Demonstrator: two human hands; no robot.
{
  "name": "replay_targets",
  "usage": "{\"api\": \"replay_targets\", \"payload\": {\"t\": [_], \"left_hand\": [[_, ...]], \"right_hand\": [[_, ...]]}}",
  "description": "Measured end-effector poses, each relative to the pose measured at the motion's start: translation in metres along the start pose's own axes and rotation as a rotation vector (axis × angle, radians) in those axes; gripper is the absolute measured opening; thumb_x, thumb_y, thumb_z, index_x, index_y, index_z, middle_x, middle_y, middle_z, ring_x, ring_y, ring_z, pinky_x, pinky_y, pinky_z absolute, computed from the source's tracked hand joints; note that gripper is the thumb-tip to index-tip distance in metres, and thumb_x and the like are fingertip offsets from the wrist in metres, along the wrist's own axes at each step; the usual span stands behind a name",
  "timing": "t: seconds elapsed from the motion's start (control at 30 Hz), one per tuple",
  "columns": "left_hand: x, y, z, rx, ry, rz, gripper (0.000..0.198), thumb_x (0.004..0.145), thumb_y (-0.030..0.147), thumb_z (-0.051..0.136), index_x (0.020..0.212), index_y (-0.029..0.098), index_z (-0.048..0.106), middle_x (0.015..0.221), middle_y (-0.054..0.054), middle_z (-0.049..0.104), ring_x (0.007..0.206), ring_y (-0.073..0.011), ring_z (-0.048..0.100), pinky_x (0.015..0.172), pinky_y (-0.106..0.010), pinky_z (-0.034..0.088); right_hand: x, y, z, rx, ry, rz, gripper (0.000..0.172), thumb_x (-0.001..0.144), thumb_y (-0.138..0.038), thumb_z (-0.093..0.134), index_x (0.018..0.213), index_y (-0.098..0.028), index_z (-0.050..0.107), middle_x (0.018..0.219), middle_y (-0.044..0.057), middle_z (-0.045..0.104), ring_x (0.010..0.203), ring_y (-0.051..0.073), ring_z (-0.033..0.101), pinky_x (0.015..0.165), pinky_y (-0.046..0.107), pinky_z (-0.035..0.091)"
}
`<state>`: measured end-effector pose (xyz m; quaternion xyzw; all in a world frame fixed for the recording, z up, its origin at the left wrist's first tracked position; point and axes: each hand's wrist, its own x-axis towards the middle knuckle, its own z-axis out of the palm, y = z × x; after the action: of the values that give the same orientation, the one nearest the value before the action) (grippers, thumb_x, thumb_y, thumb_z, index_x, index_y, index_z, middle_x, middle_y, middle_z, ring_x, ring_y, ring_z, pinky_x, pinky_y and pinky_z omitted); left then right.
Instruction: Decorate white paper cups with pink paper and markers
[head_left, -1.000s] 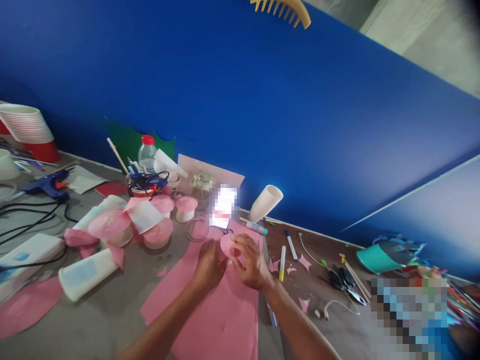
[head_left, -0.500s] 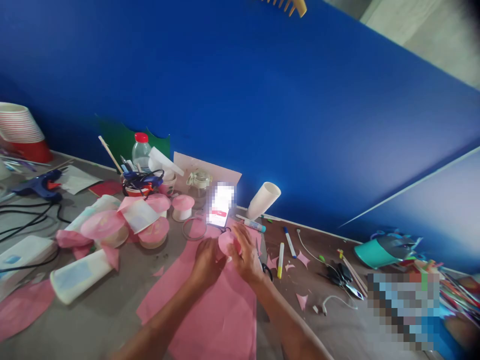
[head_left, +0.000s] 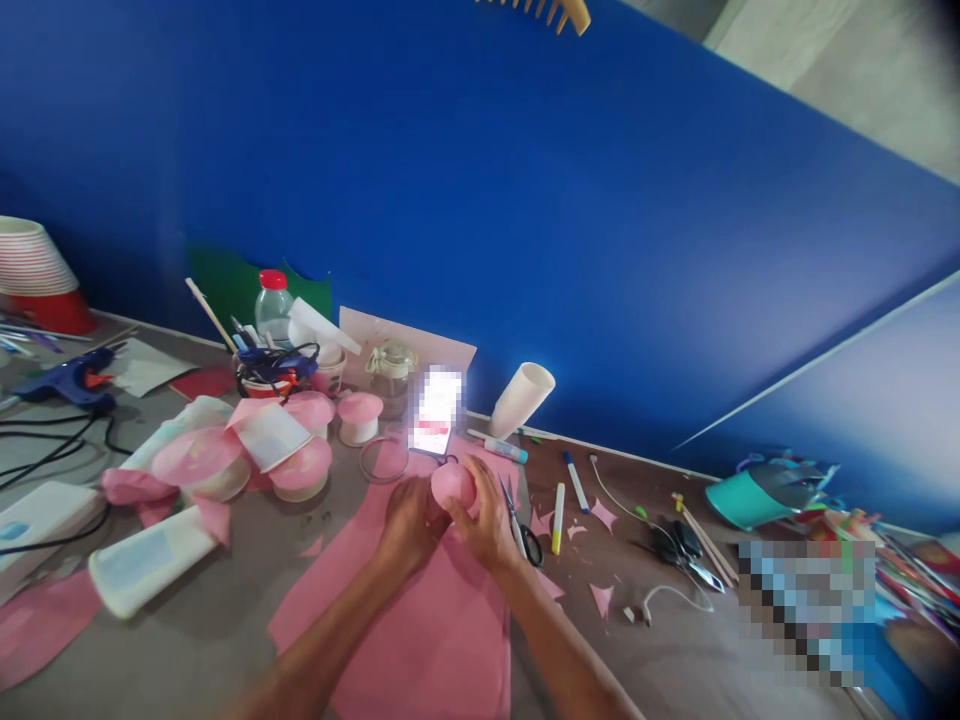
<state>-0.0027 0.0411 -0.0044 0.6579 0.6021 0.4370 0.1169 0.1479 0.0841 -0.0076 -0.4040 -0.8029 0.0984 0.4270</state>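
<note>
Beyond the hands rises a blue partition (head_left: 450, 180); below them spreads the surface (head_left: 187, 650), with a pink sheet (head_left: 420, 640) directly under both. A lit phone (head_left: 430, 438) sits just past the fingers, and black-handled scissors (head_left: 532, 546) lie just beside the right hand (head_left: 484, 520). Smallest, between the hands, is a pink disc (head_left: 450, 481). The left hand (head_left: 405, 528) curls in at its left side, seemingly gripping, fingertips hidden; the right grips the opposite edge, thumb across the near part. I judge this to be shaping or smoothing; the next move calls for light, even pressure.
</note>
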Motion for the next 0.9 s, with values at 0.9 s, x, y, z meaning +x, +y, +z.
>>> {"api": "replay_targets", "payload": {"t": [0.9], "left_hand": [[-0.001,-0.009,0.005,0.029,0.004,0.045,0.012,0.080,0.021,0.061,0.080,0.024,0.049,0.073,-0.003,0.061,0.071,-0.0245,0.060,0.066,-0.034,0.046]], "right_hand": [[0.015,-0.012,-0.018,0.035,-0.014,-0.164,0.055,0.094,-0.037,0.059,0.146,-0.021,0.052,0.146,0.015,0.058,0.142,0.034,0.047,0.117,0.058,0.040]]}}
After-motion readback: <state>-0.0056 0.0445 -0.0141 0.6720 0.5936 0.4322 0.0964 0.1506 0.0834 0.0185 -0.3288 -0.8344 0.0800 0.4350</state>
